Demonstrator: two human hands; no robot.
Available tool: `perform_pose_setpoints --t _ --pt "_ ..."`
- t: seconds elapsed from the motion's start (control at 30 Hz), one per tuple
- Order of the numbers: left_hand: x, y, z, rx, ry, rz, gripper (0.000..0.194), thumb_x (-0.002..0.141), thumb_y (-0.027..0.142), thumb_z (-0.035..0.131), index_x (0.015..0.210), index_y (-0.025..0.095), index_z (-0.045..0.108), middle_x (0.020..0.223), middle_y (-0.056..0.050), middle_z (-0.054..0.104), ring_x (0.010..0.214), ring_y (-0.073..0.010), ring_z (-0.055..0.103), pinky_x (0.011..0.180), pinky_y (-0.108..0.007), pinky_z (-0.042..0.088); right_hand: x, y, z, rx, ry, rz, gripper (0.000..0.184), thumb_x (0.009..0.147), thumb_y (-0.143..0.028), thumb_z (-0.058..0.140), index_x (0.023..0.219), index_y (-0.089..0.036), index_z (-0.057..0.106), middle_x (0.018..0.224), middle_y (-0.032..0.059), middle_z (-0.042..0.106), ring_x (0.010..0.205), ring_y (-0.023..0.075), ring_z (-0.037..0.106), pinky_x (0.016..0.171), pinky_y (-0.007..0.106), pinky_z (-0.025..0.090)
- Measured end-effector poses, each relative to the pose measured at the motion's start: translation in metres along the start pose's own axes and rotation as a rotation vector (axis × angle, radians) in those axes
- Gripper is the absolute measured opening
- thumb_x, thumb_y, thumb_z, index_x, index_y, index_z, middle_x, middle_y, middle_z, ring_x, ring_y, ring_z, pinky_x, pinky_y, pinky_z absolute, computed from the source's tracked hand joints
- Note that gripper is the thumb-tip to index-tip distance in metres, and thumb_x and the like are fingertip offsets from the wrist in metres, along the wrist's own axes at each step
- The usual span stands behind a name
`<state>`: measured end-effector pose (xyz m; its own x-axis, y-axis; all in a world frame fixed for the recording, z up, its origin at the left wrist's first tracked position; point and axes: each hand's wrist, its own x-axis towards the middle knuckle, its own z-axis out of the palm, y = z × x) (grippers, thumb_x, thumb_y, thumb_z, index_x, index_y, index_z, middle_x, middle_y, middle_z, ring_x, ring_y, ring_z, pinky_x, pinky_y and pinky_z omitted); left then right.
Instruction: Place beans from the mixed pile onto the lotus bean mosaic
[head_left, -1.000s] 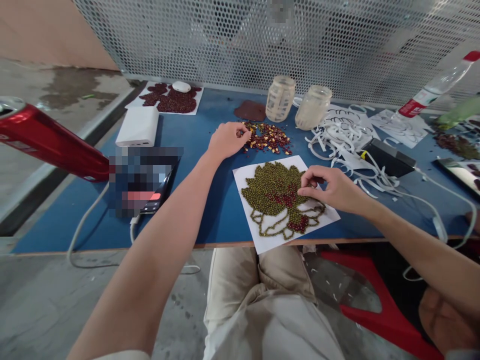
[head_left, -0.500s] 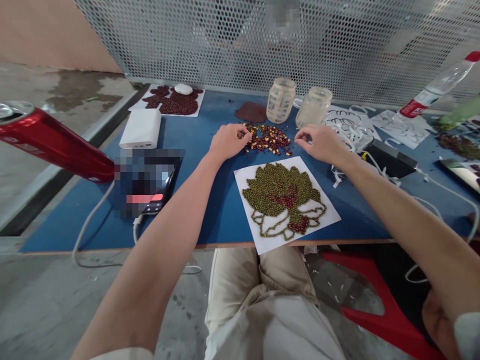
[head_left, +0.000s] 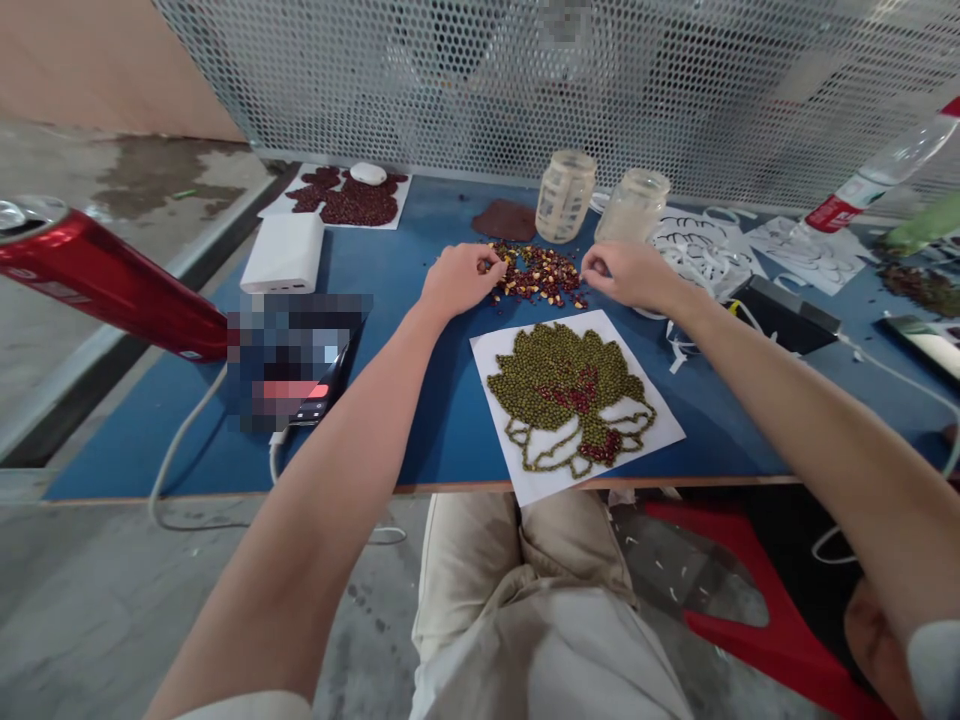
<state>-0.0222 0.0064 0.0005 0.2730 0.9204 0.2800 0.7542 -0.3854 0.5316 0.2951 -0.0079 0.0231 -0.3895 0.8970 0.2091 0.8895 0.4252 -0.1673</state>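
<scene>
A white sheet (head_left: 675, 428) lies at the table's near edge, bearing a lotus picture (head_left: 564, 392) made of green beans with some red ones. Behind it sits a loose pile of red and yellow beans (head_left: 538, 273) on the blue table (head_left: 420, 420). My left hand (head_left: 457, 280) rests at the pile's left edge, fingers curled and pinched at the beans. My right hand (head_left: 628, 274) is at the pile's right edge, fingertips pinched together on the beans. What either pinch holds is too small to make out.
Two glass jars (head_left: 564, 195) (head_left: 634, 205) stand behind the pile, beside a dark brown patch (head_left: 507, 219). A white power bank (head_left: 283, 266), a phone (head_left: 315, 392) with cables and a red can (head_left: 112, 285) lie left. Paper strips (head_left: 697, 250), a black box (head_left: 784, 315) and a bottle (head_left: 877, 170) lie right.
My right hand left the lotus picture and moved back to the right edge of the bean pile. My left hand stayed at the pile's left edge.
</scene>
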Motion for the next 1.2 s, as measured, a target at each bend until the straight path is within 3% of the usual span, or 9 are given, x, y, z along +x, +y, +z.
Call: perform_pose_setpoints --t 0.13,0.27,0.43,0.57,0.77,0.9,1.2 --pt "0.000 0.000 0.000 -0.011 0.001 0.002 0.024 0.100 0.040 0.066 0.093 0.023 0.082 0.075 -0.005 0.064 0.082 -0.0225 0.057 0.080 -0.038 0.042 -0.018 -0.012 -0.025 0.083 0.105 0.044 0.012 0.109 -0.028 0.055 0.108 -0.023 0.066 0.100 0.0099 0.072 0.088 0.0231 0.058 0.086 0.042 0.045" --pt "-0.001 0.001 -0.001 -0.011 -0.001 -0.002 0.024 0.099 0.040 0.066 0.094 0.022 0.082 0.072 -0.005 0.062 0.083 -0.0234 0.057 0.080 -0.038 0.042 -0.062 -0.030 -0.043 0.163 0.026 -0.098 0.012 0.110 -0.028 0.054 0.107 -0.020 0.063 0.099 0.0094 0.070 0.085 0.0186 0.055 0.083 0.039 0.043" --pt "0.000 0.003 -0.001 -0.003 -0.012 -0.018 0.025 0.100 0.039 0.067 0.097 0.021 0.084 0.071 -0.005 0.061 0.080 -0.0232 0.056 0.078 -0.038 0.040 -0.129 -0.063 -0.034 0.294 -0.140 -0.273 0.017 0.113 -0.037 0.054 0.103 -0.026 0.062 0.098 0.0065 0.071 0.084 0.0228 0.063 0.080 0.038 0.049" --pt "0.001 0.003 -0.001 -0.015 -0.009 -0.019 0.023 0.098 0.039 0.068 0.096 0.022 0.083 0.070 -0.005 0.060 0.081 -0.0239 0.056 0.078 -0.039 0.041 -0.159 -0.080 -0.023 0.227 -0.184 -0.399 0.023 0.117 -0.034 0.050 0.104 -0.026 0.067 0.099 0.0075 0.076 0.089 0.0241 0.068 0.085 0.039 0.051" --pt "0.001 0.002 -0.001 -0.029 -0.012 -0.032 0.022 0.099 0.039 0.068 0.096 0.024 0.084 0.072 -0.006 0.060 0.085 -0.0254 0.057 0.081 -0.040 0.043 -0.163 -0.082 -0.013 0.097 -0.116 -0.468 0.026 0.119 -0.033 0.051 0.105 -0.025 0.072 0.100 0.0086 0.079 0.091 0.0246 0.072 0.087 0.040 0.052" --pt "0.000 0.002 -0.001 -0.026 -0.013 -0.033 0.023 0.099 0.039 0.069 0.096 0.023 0.084 0.071 -0.006 0.060 0.084 -0.0250 0.057 0.080 -0.040 0.042 -0.160 -0.081 -0.011 0.127 -0.112 -0.472 0.025 0.119 -0.032 0.053 0.104 -0.025 0.072 0.100 0.0077 0.080 0.091 0.0238 0.072 0.087 0.039 0.052" --pt "0.000 0.001 -0.001 -0.025 -0.016 -0.028 0.023 0.098 0.039 0.068 0.096 0.023 0.084 0.073 -0.006 0.063 0.084 -0.0245 0.058 0.081 -0.039 0.044 -0.153 -0.075 -0.019 0.376 -0.202 -0.271 0.024 0.115 -0.042 0.059 0.099 -0.026 0.068 0.099 0.0065 0.077 0.095 0.0250 0.073 0.086 0.039 0.053"
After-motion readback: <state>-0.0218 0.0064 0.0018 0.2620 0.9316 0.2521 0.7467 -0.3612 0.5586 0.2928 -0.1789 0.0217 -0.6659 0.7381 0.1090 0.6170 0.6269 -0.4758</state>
